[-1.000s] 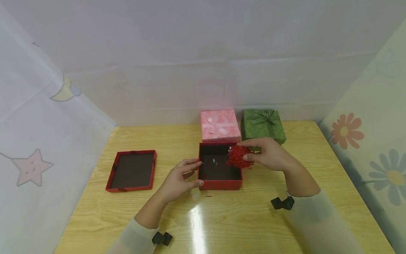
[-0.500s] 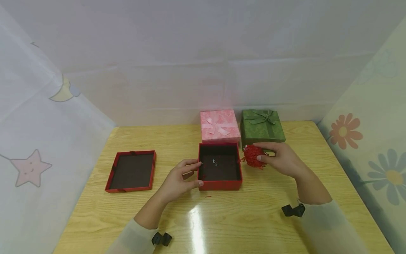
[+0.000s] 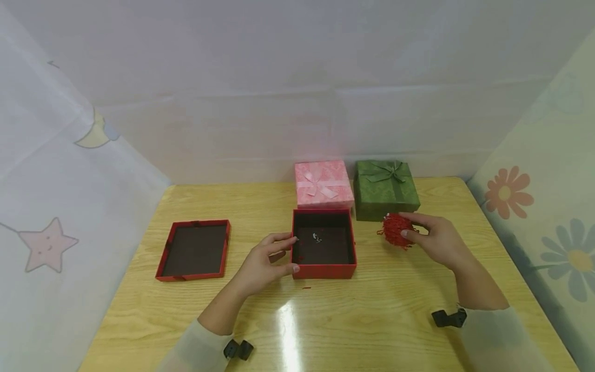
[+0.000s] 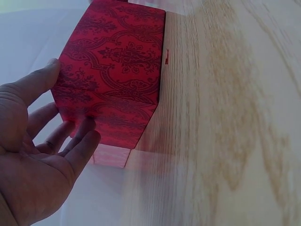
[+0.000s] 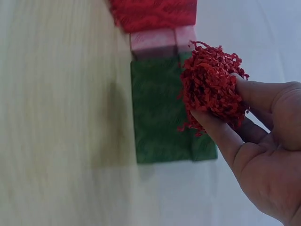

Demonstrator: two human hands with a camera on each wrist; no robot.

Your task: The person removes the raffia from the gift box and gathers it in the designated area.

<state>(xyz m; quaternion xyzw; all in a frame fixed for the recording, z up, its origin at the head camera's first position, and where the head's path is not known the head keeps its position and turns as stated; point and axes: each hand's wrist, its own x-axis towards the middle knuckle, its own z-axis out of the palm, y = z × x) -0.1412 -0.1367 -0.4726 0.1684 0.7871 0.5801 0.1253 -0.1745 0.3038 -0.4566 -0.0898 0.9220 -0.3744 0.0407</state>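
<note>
My right hand point(image 3: 436, 238) pinches a clump of red crinkled paper shreds point(image 5: 212, 87) between thumb and fingers. It holds the clump over the table, right of the red box and in front of the green box. My left hand point(image 3: 267, 262) touches the left side of the open red box point(image 3: 324, 272); its thumb point(image 4: 43, 81) lies at a corner and the other fingers are loosely extended along the wall. A dark floor shows inside that box, with a small white mark point(image 3: 316, 237) and a few red scraps. Its patterned red outside shows in the left wrist view.
A red lid point(image 3: 194, 250) with a dark inside lies at the left. Behind the red box stand a pink gift box point(image 3: 323, 183) and a green gift box point(image 3: 387, 188), both with bows. One red scrap point(image 3: 306, 288) lies on the wooden table point(image 3: 353, 325). Curtains surround the table.
My right hand has carried the red paper shreds from over the red box out to the right, past its right wall. My left hand has stayed at the box.
</note>
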